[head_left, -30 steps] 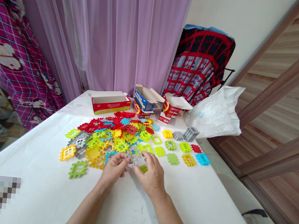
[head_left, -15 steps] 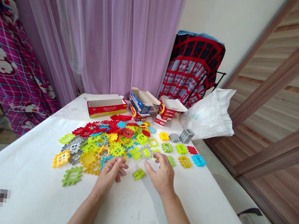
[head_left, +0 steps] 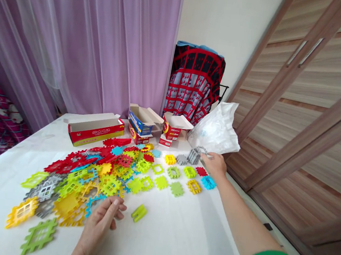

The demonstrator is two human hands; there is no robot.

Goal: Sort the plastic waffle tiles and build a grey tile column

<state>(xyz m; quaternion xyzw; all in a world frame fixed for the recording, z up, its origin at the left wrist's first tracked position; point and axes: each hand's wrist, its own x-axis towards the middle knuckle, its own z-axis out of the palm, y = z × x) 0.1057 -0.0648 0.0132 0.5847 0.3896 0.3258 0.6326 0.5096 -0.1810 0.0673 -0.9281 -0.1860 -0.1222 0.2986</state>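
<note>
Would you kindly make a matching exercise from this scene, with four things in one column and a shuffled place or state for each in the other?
Column one
1. Blue box
2. Right hand
3. White bag
4. Left hand

Column two
A. Near the front edge of the pile of toy pieces
B. Wrinkled all over
C. Fingertips at the stack of gray pieces
D. Resting on a red box

Right pairs
1-D, 2-C, 3-B, 4-A
</note>
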